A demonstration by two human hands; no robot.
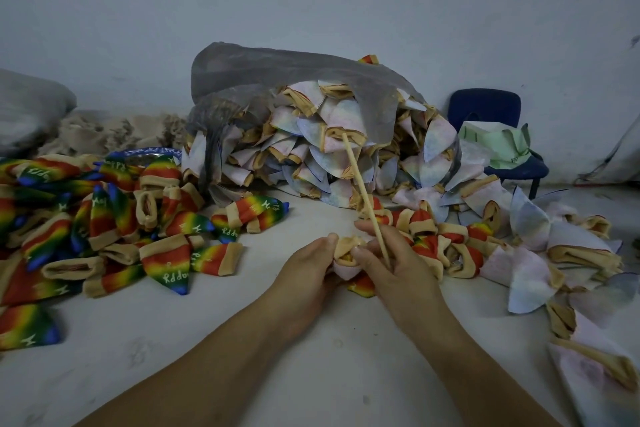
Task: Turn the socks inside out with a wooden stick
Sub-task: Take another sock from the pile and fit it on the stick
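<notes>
Pale floor point(180, 350) — rainbow socks point(104, 236), bag point(277, 87) of pale socks point(329, 156)

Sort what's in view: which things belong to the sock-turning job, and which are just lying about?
In the job: held sock, wooden stick, left hand, right hand, pale socks pile, rainbow socks pile.
Lying about: blue chair, beige fluff heap, grey sack.

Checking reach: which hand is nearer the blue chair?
Right. The right hand, holding the stick, lies down-left of the blue chair; the left hand, on the sock, farther left.

I log two bare forearms point(221, 357), slim, uncovered right to the frame edge. Left hand point(304, 270) and right hand point(394, 267) likewise bare; fingernails point(360, 255) short, plain.
</notes>
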